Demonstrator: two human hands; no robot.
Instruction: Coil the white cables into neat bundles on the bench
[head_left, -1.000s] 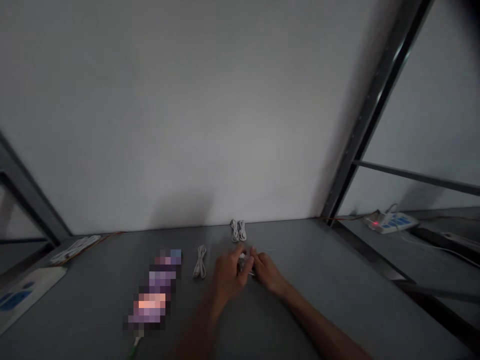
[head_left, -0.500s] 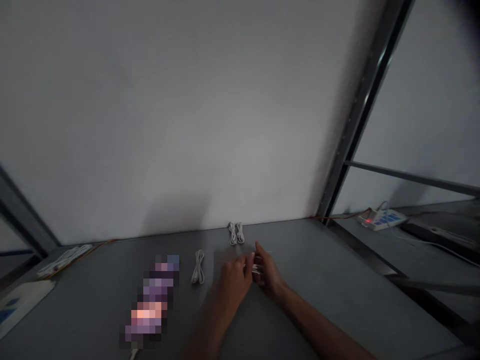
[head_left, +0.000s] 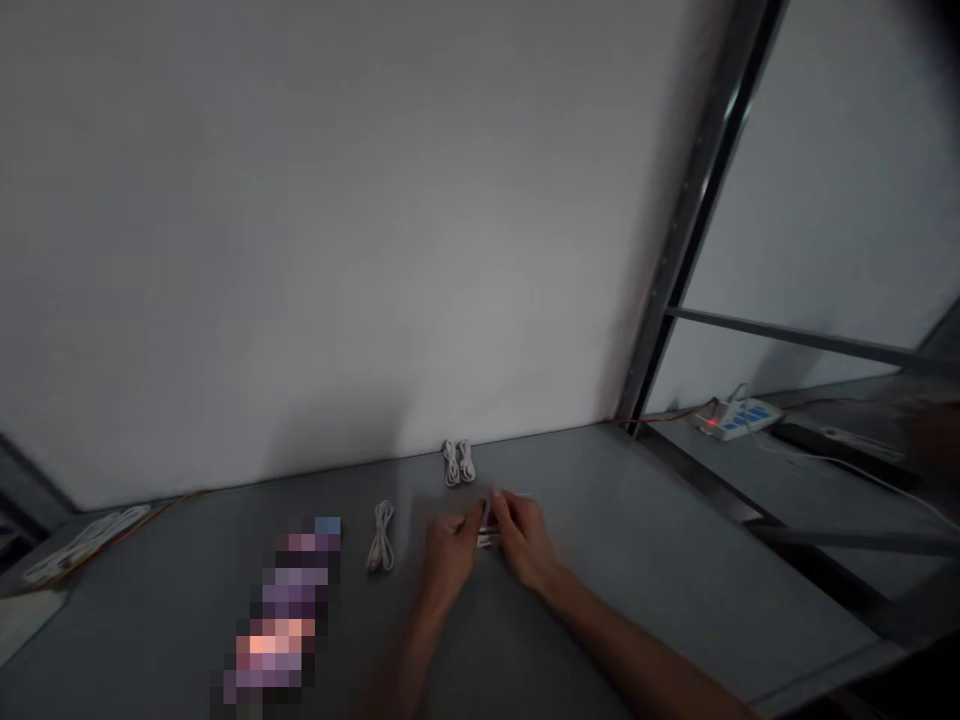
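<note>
A white cable (head_left: 488, 538) is stretched between my two hands over the grey table. My left hand (head_left: 452, 545) is closed on its left side, and my right hand (head_left: 523, 533) grips the right side with thumb and fingers together. Two bundled white cables (head_left: 459, 463) lie side by side near the wall, just beyond my hands. Another bundled white cable (head_left: 381, 537) rests to the left of my left hand.
A blurred-out device (head_left: 281, 610) lies on the grey table (head_left: 645, 560) at the left. White power strips sit at the far left (head_left: 90, 540) and on the right-hand surface (head_left: 739, 418). A metal frame post (head_left: 697, 220) stands at the right.
My right hand has gone from spread fingers to a closed grip on the cable. The whole view has shifted, so the things on the table appear farther left.
</note>
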